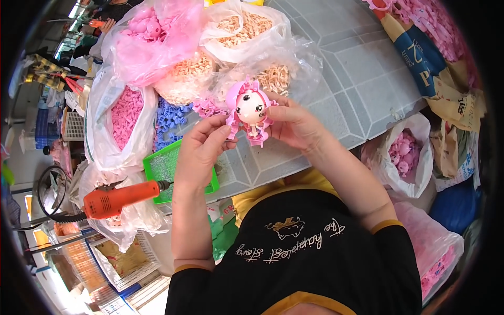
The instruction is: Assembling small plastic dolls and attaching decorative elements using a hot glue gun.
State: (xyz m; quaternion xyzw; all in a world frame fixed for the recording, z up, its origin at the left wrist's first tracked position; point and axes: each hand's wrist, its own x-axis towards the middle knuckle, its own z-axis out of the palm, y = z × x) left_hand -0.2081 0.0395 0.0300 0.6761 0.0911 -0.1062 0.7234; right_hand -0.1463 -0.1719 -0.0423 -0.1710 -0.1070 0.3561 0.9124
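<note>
Between my two hands, above the table, is a small plastic doll (249, 111) with a white face, dark painted eyes and a pink hair-and-body shell. My left hand (205, 147) pinches its lower left edge between thumb and fingers. On the other side, my right hand (295, 125) grips it, thumb near the cheek and fingers behind. The doll's back is hidden. Loose pink pieces (207, 107) lie just beyond my left fingers. Below my left hand is a green plastic tray (167, 157), partly covered by my forearm.
An orange electric screwdriver (122, 200) hangs at the left, its tip by the tray. Bags of pink parts (127, 118), beige parts (244, 31) and blue parts (170, 119) crowd the grey table (336, 58). Another bag of pink parts (403, 155) stands at the right.
</note>
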